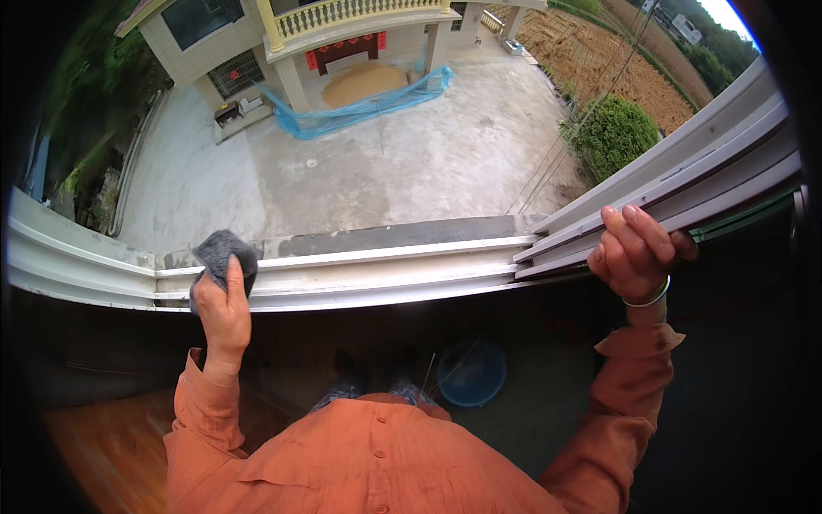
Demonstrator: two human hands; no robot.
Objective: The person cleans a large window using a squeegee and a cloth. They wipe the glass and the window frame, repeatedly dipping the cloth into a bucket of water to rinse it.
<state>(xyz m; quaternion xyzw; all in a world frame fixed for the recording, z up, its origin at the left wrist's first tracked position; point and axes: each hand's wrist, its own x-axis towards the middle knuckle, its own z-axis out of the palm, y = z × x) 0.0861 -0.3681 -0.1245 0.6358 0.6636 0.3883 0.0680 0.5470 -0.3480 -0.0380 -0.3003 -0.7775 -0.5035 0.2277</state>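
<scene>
Bunched in my left hand [225, 321] is a dark grey cloth [221, 250], held at the left end of the white window track [385, 273]. The cloth covers part of the rails and reaches over the outer sill [411, 234]. My right hand [636, 254] is wrapped around the edge of the white sliding window frame [655, 186] on the right, with a bracelet at the wrist. Its fingertips show on the outer side; the palm is hidden. Dirt marks show along the track.
Below me on the dark floor stands a blue basin [472, 372], close to my legs. The window opens high above a concrete yard [321, 186]. Outside are a house [289, 58], blue plastic sheeting [366, 112], a green bush [616, 135] and overhead wires.
</scene>
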